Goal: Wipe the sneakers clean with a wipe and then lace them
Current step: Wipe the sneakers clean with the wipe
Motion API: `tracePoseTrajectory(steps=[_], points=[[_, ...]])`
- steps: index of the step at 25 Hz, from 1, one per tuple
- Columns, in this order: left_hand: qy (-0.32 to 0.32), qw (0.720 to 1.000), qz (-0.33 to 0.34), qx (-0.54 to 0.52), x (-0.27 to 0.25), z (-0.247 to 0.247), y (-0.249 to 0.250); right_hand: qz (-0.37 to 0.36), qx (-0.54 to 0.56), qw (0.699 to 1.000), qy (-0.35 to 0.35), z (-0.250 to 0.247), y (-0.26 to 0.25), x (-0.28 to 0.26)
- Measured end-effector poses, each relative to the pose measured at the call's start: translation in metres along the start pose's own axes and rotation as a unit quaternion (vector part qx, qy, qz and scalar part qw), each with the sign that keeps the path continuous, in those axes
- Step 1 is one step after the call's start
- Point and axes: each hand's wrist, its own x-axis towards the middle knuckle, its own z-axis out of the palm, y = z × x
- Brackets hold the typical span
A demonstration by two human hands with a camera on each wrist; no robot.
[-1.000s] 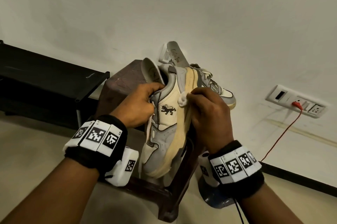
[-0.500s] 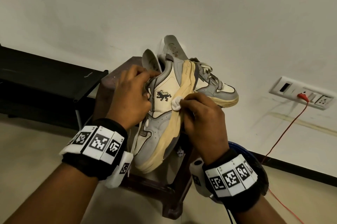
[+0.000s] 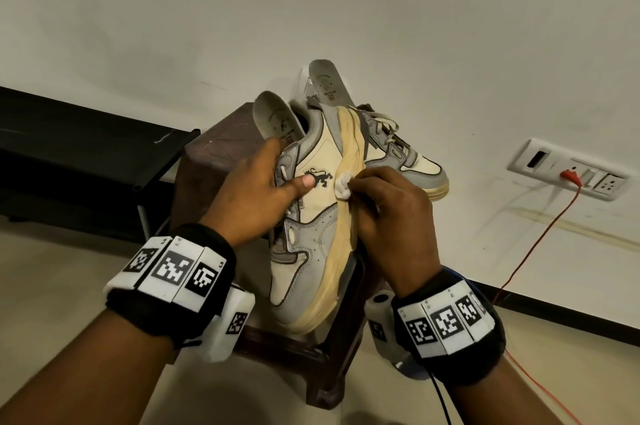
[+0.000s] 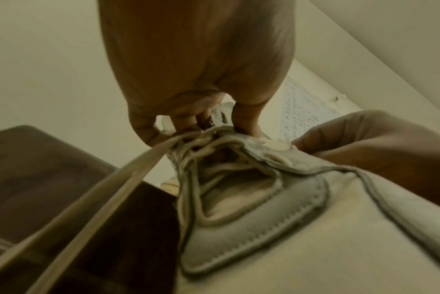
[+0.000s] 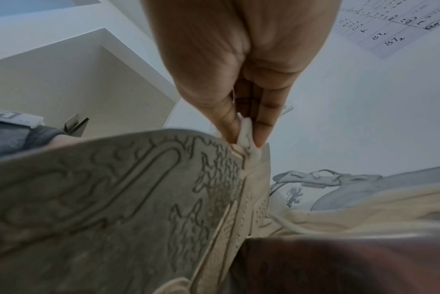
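A cream and grey sneaker (image 3: 311, 244) with a yellowed sole is held on its side above a brown stool (image 3: 207, 161), toe towards me. My left hand (image 3: 256, 189) grips its laced upper, thumb across the lion logo and fingers tucked in by the laces (image 4: 206, 151). My right hand (image 3: 388, 210) pinches a small white wipe (image 3: 343, 184) against the sole's edge; the right wrist view shows the wipe (image 5: 246, 129) between thumb and fingers at the tread (image 5: 113, 199). The second sneaker (image 3: 408, 161) lies on the stool behind, its insole sticking up.
A black low shelf (image 3: 86, 154) stands to the left against the white wall. A wall socket (image 3: 568, 168) with a red cable (image 3: 540, 234) is at the right. A blue round object shows under my right wrist, near the floor.
The held sneaker has tilted and lifted a little. My left thumb has come across the logo. My right hand with the wipe has slid along the sole's edge.
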Motion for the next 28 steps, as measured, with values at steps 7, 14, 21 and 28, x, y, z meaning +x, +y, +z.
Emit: tracePoseTrajectory(steps=[7, 14, 21, 28], points=[[-0.007, 1.000, 0.000, 0.018, 0.001, 0.003, -0.001, -0.083, -0.004, 0.989, -0.125, -0.028, -0.002, -0.037], [-0.009, 0.999, 0.025, -0.030, -0.002, 0.009, 0.011, 0.029, 0.021, 0.999, -0.028, -0.011, 0.007, -0.001], [0.014, 0.999, 0.034, -0.014, 0.003, 0.014, 0.016, -0.098, -0.011, 0.981, -0.166, -0.044, 0.002, -0.052], [0.015, 0.999, 0.030, -0.010, 0.001, 0.021, 0.022, -0.016, 0.002, 0.998, -0.063, -0.020, 0.000, -0.010]])
